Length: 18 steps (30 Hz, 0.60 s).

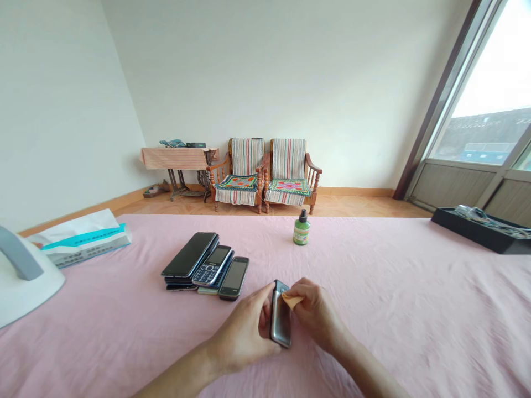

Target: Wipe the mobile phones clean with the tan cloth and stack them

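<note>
My left hand (244,331) grips a dark mobile phone (281,323) by its edges, tilted up off the pink cloth. In my right hand (317,309) a small yellow cloth (292,300) is pinched, pressed against the upper part of that phone's silvery face. Left of my hands lies a black bar phone (234,278) with a grey screen. Beside it a keypad phone (212,266) rests on top of other phones, and a large black smartphone (191,254) tops another stack. A green spray bottle (301,229) with a black top stands upright beyond my right hand.
The table wears a pink cloth (394,287). At left are a tissue pack (87,237) and a white and grey object (25,282), cut off by the frame. A black tray (477,229) of cables sits at right. Two chairs (246,166) stand beyond the table.
</note>
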Each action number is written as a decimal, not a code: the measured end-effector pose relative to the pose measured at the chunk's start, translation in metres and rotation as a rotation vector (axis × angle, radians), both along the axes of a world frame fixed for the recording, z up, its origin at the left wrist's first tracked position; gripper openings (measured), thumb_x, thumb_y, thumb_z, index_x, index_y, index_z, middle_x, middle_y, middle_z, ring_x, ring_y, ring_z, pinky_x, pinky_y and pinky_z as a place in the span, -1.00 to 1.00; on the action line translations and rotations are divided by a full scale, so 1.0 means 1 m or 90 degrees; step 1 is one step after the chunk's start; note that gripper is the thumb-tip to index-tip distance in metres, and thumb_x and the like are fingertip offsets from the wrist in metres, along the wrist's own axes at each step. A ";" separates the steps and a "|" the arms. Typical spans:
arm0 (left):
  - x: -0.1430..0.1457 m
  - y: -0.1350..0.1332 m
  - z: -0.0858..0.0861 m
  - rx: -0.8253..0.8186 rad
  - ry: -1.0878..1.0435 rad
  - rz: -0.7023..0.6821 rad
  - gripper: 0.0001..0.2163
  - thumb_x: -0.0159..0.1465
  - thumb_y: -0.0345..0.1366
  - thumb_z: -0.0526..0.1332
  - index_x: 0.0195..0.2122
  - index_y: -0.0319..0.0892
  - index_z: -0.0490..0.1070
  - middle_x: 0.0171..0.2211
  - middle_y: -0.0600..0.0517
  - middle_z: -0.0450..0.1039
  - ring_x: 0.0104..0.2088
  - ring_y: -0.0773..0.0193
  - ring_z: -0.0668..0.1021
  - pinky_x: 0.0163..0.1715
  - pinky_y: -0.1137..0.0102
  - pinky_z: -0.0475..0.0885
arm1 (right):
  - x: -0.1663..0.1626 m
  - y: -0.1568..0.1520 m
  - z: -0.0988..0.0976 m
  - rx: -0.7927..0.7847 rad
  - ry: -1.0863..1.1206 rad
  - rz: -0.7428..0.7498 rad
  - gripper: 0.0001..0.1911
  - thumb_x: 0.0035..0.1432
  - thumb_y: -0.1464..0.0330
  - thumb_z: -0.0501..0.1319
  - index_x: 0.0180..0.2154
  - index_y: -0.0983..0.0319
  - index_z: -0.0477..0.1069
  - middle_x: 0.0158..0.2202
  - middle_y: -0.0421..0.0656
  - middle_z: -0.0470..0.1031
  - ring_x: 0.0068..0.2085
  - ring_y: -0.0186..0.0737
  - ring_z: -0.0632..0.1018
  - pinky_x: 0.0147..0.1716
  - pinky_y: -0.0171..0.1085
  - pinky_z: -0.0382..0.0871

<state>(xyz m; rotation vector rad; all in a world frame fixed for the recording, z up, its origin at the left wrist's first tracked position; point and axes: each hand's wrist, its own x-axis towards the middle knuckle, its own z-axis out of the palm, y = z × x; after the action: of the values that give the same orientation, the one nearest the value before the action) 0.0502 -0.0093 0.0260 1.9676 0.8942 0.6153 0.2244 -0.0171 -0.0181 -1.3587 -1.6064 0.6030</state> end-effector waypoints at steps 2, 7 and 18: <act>0.001 0.004 0.001 0.024 0.010 0.004 -0.58 -0.10 -0.47 0.35 -0.20 -0.16 0.30 -0.40 0.14 0.41 -0.39 0.29 0.45 -0.40 0.49 0.31 | 0.002 0.001 0.000 -0.008 0.013 0.004 -0.62 -0.12 0.64 0.05 -0.43 0.20 0.57 -0.43 -0.18 0.48 -0.37 -0.29 0.50 -0.37 -0.35 0.33; 0.001 0.011 -0.004 0.053 0.008 0.018 -0.36 -0.16 -0.46 0.40 -0.01 -0.12 0.27 -0.16 0.03 0.45 -0.16 0.13 0.47 -0.07 0.31 0.33 | 0.004 0.003 -0.002 -0.023 0.034 -0.003 -0.71 -0.06 0.58 0.10 -0.46 0.21 0.57 -0.42 -0.17 0.49 -0.38 -0.28 0.51 -0.39 -0.35 0.33; -0.004 0.029 -0.021 0.022 0.009 0.001 -0.06 -0.26 -0.42 0.49 0.18 -0.09 0.10 0.18 -0.13 0.20 0.17 -0.04 0.28 0.19 0.11 0.14 | 0.010 0.006 -0.002 -0.033 0.038 -0.013 -0.77 -0.02 0.53 0.15 -0.43 0.23 0.58 -0.42 -0.15 0.50 -0.37 -0.27 0.50 -0.37 -0.34 0.34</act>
<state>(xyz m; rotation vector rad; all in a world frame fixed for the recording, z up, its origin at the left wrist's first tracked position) 0.0458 0.0194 0.0050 2.0044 0.8991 0.6216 0.2342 -0.0106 -0.0205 -1.3801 -1.5370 0.6715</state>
